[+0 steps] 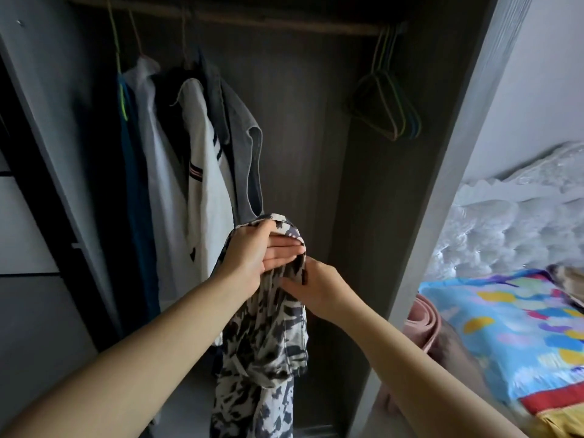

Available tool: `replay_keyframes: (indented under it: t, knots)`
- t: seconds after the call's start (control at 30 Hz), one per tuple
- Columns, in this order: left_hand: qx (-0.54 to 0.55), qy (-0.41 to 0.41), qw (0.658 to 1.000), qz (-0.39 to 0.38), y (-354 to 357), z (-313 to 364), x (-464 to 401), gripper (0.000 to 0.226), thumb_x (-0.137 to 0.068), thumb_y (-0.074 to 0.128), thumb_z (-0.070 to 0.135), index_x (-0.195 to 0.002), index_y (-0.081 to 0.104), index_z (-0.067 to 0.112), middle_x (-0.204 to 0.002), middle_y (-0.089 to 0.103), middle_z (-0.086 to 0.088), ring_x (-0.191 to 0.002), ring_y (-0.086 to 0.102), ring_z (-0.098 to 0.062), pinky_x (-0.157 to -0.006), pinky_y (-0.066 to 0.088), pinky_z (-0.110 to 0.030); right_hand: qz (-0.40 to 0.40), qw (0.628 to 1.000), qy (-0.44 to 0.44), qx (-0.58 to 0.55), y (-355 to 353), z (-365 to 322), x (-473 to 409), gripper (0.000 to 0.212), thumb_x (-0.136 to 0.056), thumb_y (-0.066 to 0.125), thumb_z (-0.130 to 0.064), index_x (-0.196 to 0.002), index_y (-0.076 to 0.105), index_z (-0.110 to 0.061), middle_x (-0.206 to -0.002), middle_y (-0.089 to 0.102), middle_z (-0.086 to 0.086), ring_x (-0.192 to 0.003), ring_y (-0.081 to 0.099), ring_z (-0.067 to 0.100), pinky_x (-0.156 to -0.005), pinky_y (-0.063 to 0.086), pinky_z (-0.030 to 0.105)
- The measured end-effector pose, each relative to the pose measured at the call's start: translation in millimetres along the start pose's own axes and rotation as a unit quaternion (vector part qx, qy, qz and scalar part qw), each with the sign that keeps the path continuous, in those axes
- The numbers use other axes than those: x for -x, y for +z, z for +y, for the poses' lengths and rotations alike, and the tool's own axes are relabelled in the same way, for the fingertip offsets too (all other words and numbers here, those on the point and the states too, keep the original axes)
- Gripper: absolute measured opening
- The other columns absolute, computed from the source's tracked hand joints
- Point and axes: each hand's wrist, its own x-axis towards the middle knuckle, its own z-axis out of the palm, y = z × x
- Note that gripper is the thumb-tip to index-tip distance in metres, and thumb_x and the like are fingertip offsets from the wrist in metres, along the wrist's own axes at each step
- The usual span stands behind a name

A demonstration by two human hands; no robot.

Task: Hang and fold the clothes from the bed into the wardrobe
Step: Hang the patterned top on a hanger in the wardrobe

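Observation:
A black-and-white patterned garment (265,349) hangs down in front of the open wardrobe (316,121). My left hand (262,251) lies over its top, fingers flat and thumb tucked behind the cloth. My right hand (316,289) grips the bunched cloth just below and to the right. Both hands touch the garment at mid-height of the wardrobe opening. Whether a hanger sits inside the garment is hidden. The bed (512,336) with a bright patterned cover lies at the right.
Several clothes hang on the rail (284,23) at the left: a blue one, a white jacket (205,184), a grey denim piece (243,137). Empty hangers (388,105) cluster at the rail's right end. A wardrobe side panel (442,184) separates wardrobe and bed. A pink roll (423,324) leans by the bed.

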Motion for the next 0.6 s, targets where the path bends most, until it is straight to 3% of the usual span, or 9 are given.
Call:
replay_keyframes:
  t: [0.1, 0.2, 0.27, 0.3, 0.37, 0.43, 0.47, 0.53, 0.6]
  knots:
    - [-0.016, 0.02, 1.0, -0.005, -8, 1, -1, 0.031, -0.099, 0.04, 0.017, -0.082, 0.06, 0.001, -0.068, 0.071, -0.015, -0.059, 0.07, -0.023, -0.064, 0.059, -0.032, 0.083, 0.996, 0.027, 0.011, 0, 13, -10, 0.02, -0.095, 0.045, -0.012, -0.085, 0.059, -0.004, -0.085, 0.065, 0.012, -0.073, 0.06, 0.026, -0.059, 0.039, 0.026]
    - [-0.088, 0.092, 0.99, 0.06, -34, 0, -13, 0.037, -0.1, 0.044, 0.023, -0.08, 0.063, -0.001, -0.063, 0.069, -0.01, -0.051, 0.066, -0.018, -0.048, 0.054, -0.021, 0.171, 0.983, 0.01, -0.069, -28, 12, -13, 0.017, -0.094, 0.044, -0.005, -0.083, 0.057, -0.007, -0.07, 0.059, 0.005, -0.05, 0.05, 0.002, -0.044, 0.035, 0.015]
    - [-0.115, 0.138, 0.978, 0.109, -56, -4, -24, 0.031, -0.098, 0.049, 0.022, -0.076, 0.063, 0.007, -0.066, 0.068, -0.006, -0.059, 0.066, -0.017, -0.054, 0.052, -0.018, 0.202, 0.975, -0.028, -0.086, -51, 5, -15, 0.016, -0.095, 0.046, -0.007, -0.084, 0.057, -0.006, -0.062, 0.054, -0.002, -0.046, 0.048, 0.002, -0.044, 0.033, 0.016]
    - [-0.141, 0.166, 0.971, 0.102, -63, -7, -27, 0.023, -0.097, 0.052, 0.021, -0.078, 0.063, 0.013, -0.073, 0.067, -0.005, -0.07, 0.065, -0.018, -0.063, 0.051, -0.02, 0.202, 0.976, -0.042, -0.074, -61, 0, -17, 0.016, -0.095, 0.047, -0.009, -0.085, 0.057, -0.003, -0.06, 0.053, -0.001, -0.046, 0.046, 0.005, -0.045, 0.033, 0.018]
    - [-0.192, 0.206, 0.959, -0.018, -59, -15, -21, 0.004, -0.09, 0.062, 0.027, -0.09, 0.062, 0.023, -0.089, 0.066, -0.004, -0.087, 0.062, -0.015, -0.079, 0.047, -0.022, 0.176, 0.982, -0.059, -0.035, -72, -9, -24, 0.018, -0.094, 0.048, -0.011, -0.091, 0.059, 0.004, -0.061, 0.055, 0.007, -0.049, 0.045, 0.013, -0.046, 0.034, 0.024]
    - [-0.238, 0.198, 0.934, -0.178, -39, -27, -11, 0.028, -0.083, 0.068, 0.04, -0.106, 0.057, 0.028, -0.1, 0.065, 0.005, -0.093, 0.062, -0.005, -0.083, 0.046, -0.016, 0.154, 0.985, -0.075, 0.005, -78, -18, -31, 0.02, -0.092, 0.05, -0.012, -0.093, 0.061, 0.005, -0.067, 0.059, 0.016, -0.054, 0.047, 0.018, -0.048, 0.034, 0.026]
    - [-0.269, 0.185, 0.921, -0.213, -27, -31, -6, 0.034, -0.084, 0.067, 0.042, -0.112, 0.055, 0.028, -0.103, 0.065, 0.009, -0.094, 0.062, -0.001, -0.083, 0.047, -0.016, 0.148, 0.985, -0.088, 0.025, -80, -23, -32, 0.021, -0.092, 0.051, -0.013, -0.094, 0.062, 0.005, -0.07, 0.061, 0.017, -0.056, 0.049, 0.018, -0.05, 0.034, 0.025]
    - [-0.328, 0.198, 0.907, -0.175, -8, -34, -7, 0.023, -0.09, 0.06, 0.037, -0.106, 0.059, 0.021, -0.095, 0.067, 0.009, -0.083, 0.062, 0.002, -0.075, 0.048, -0.018, 0.144, 0.982, -0.107, 0.057, -83, -30, -34, 0.021, -0.091, 0.052, -0.012, -0.097, 0.064, 0.004, -0.076, 0.065, 0.016, -0.064, 0.056, 0.021, -0.054, 0.038, 0.025]
    - [-0.355, 0.233, 0.9, -0.103, -2, -29, -19, 0.032, -0.096, 0.052, 0.029, -0.073, 0.057, 0.007, -0.065, 0.059, -0.003, -0.054, 0.052, -0.004, -0.057, 0.038, -0.026, 0.156, 0.979, -0.108, 0.08, -89, -32, -35, 0.022, -0.09, 0.052, -0.009, -0.103, 0.067, 0.0, -0.087, 0.069, 0.014, -0.08, 0.063, 0.025, -0.066, 0.042, 0.027]
